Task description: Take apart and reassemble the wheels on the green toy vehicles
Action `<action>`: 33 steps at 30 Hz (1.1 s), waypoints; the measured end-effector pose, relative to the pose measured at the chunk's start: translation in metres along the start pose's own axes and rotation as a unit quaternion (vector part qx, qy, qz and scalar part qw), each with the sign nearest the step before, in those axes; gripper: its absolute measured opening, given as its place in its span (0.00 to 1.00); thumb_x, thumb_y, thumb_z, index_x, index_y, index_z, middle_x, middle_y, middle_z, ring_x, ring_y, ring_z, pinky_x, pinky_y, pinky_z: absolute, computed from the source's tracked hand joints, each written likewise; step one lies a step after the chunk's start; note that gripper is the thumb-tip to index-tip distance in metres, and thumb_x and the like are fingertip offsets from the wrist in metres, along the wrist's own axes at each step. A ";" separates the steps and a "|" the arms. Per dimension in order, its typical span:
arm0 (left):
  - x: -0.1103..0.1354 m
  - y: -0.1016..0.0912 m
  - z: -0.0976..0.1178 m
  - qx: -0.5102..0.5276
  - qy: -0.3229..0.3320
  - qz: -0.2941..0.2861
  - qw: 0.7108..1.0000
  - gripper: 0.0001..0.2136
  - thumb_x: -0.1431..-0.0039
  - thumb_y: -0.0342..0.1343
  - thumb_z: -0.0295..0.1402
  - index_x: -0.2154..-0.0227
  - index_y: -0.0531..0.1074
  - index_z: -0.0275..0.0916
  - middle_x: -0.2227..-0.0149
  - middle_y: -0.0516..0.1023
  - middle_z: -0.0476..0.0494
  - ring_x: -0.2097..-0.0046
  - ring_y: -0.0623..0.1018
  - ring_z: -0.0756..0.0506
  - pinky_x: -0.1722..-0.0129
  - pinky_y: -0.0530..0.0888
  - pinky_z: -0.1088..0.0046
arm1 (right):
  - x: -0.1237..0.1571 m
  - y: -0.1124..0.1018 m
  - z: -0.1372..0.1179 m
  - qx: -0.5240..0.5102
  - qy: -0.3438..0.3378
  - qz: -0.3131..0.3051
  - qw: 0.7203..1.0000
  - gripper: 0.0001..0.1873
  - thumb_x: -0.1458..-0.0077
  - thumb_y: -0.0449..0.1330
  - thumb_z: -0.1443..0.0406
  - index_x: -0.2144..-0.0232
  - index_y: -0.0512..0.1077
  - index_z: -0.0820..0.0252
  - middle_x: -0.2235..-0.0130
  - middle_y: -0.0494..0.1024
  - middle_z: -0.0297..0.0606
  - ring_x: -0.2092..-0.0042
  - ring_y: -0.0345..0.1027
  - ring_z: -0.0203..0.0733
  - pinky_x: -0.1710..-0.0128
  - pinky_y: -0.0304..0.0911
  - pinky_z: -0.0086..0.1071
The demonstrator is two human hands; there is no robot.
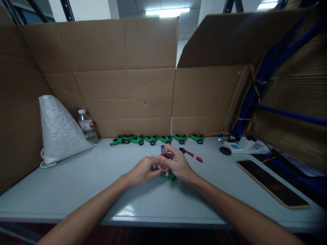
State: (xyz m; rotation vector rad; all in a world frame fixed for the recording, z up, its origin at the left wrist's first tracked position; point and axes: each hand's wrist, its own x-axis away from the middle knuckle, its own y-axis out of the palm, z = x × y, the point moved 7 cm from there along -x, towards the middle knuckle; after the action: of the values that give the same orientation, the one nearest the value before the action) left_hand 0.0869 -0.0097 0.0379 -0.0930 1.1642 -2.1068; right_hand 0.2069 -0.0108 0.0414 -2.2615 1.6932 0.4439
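Both my hands meet near the middle of the table, closed around small things. My left hand [146,170] pinches a green toy vehicle part [168,175], which is mostly hidden by the fingers. My right hand [177,163] grips a slim upright tool with a purple see-through handle [162,149]; its lower end is hidden, so its exact kind does not show. Just beyond my right hand lies a red pen-like tool [194,156], with a small black wheel [182,150] at its far end. Several green toy vehicles [151,140] with black wheels stand in a row farther back.
Cardboard walls [122,95] enclose the white table [84,190]. At left are a silvery bag [60,132] and a water bottle [87,127]. A power strip [247,146], a black ring-shaped object [225,150], a phone [272,183] and a blue metal frame [263,81] are at right.
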 end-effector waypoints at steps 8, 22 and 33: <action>0.004 -0.011 0.013 -0.022 0.018 0.031 0.999 0.06 0.37 0.59 0.30 0.59 0.79 0.40 0.57 0.77 0.41 0.50 0.74 0.42 0.51 0.74 0.68 | -0.008 -0.043 -0.011 0.140 -0.054 0.139 0.979 0.19 0.33 0.56 0.47 0.59 0.70 0.56 0.71 0.70 0.29 0.75 0.63 0.35 0.77 0.59 0.27; 0.003 -0.018 0.001 -0.072 0.020 0.103 0.992 0.07 0.34 0.51 0.27 0.58 0.71 0.42 0.55 0.75 0.42 0.50 0.71 0.39 0.45 0.68 0.60 | -0.014 -0.080 0.024 0.668 0.151 0.041 0.728 0.18 0.28 0.49 0.60 0.42 0.66 0.59 0.54 0.82 0.51 0.55 0.78 0.55 0.57 0.64 0.38; 0.002 -0.002 -0.002 -0.130 -0.001 0.018 0.991 0.27 0.44 0.65 0.57 0.51 0.74 0.42 0.49 0.73 0.38 0.48 0.70 0.36 0.45 0.68 0.56 | -0.013 -0.090 0.036 0.655 0.182 0.009 0.734 0.20 0.33 0.53 0.69 0.41 0.65 0.66 0.49 0.79 0.57 0.50 0.77 0.56 0.53 0.67 0.40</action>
State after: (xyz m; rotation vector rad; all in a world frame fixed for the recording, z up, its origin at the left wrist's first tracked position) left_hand 0.0837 -0.0087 0.0376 -0.1921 1.4239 -1.9147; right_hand 0.2870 0.0395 0.0173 -1.2181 1.3572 -0.9939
